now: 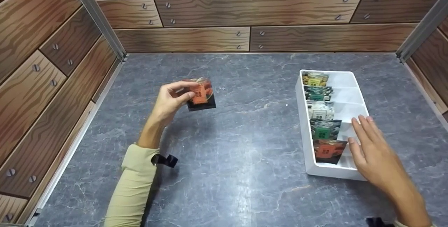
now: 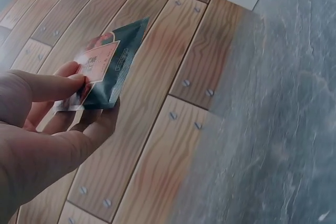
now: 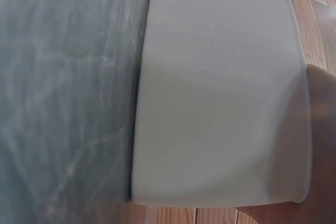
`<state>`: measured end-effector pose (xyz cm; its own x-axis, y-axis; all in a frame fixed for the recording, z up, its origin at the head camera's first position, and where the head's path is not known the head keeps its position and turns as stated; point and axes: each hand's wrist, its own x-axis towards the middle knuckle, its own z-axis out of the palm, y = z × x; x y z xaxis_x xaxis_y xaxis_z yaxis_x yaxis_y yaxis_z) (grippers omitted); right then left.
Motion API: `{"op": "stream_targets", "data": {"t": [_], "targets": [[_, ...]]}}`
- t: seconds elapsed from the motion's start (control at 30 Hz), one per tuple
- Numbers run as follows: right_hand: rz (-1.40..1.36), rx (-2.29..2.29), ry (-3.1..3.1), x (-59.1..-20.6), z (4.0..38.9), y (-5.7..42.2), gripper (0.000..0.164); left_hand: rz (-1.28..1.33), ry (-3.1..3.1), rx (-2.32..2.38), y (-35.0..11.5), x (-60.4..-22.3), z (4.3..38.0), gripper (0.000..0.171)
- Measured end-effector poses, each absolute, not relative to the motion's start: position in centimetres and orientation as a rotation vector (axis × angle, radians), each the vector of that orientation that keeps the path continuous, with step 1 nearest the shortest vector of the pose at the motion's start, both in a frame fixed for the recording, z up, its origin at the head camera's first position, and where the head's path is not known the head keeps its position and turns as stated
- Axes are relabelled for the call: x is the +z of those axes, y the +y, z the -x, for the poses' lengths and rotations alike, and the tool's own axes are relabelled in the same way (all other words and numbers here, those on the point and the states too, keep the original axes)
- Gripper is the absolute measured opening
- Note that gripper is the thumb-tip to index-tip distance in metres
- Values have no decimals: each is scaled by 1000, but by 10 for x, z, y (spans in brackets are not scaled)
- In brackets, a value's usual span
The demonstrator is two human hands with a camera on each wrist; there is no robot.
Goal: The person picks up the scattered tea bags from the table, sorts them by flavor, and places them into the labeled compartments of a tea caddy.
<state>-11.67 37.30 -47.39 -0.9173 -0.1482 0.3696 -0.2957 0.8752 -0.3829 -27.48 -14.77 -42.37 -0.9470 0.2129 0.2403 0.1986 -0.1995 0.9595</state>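
Observation:
My left hand (image 1: 171, 99) pinches a small dark sachet with an orange label (image 1: 200, 95) between thumb and fingers, above the left part of the table. The left wrist view shows the same sachet (image 2: 107, 66), its dark green end sticking out past the fingertips. My right hand (image 1: 376, 153) lies over the near right side of a white divided box (image 1: 311, 169), fingers extended. In the right wrist view the box's outer wall (image 3: 220, 93) fills the middle, and part of that hand (image 3: 320, 145) shows at the right edge.
Inside the box, several sachets stand in a row along the left side: yellow-labelled (image 1: 315, 80), green-labelled (image 1: 317, 94), white (image 1: 321, 110), another green-labelled (image 1: 325, 129) and orange-labelled (image 1: 329, 151). Wood-patterned panels (image 1: 252, 8) enclose the grey marbled table (image 1: 245, 132) at the back and sides.

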Motion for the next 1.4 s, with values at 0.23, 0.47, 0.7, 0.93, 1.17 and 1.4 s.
{"op": "stream_targets", "data": {"t": [0.23,0.47,0.7,0.93,1.17,1.4], "targets": [[-330,630,-2720,-473,117,372,55,-603,2073,2287,-128,-419,267,29],[-328,626,-2739,-473,116,372,55,-763,2190,2184,-99,-417,259,31],[-338,646,-2728,-475,117,371,55,-869,2202,2118,-71,-416,260,31],[-337,638,-2715,-475,117,373,54,-919,2201,2119,-52,-410,262,29],[-337,624,-2712,-475,118,372,54,-1006,2195,2143,-36,-404,262,28],[-347,626,-2719,-475,117,373,54,-1055,2148,2171,-17,-397,261,29]]}}
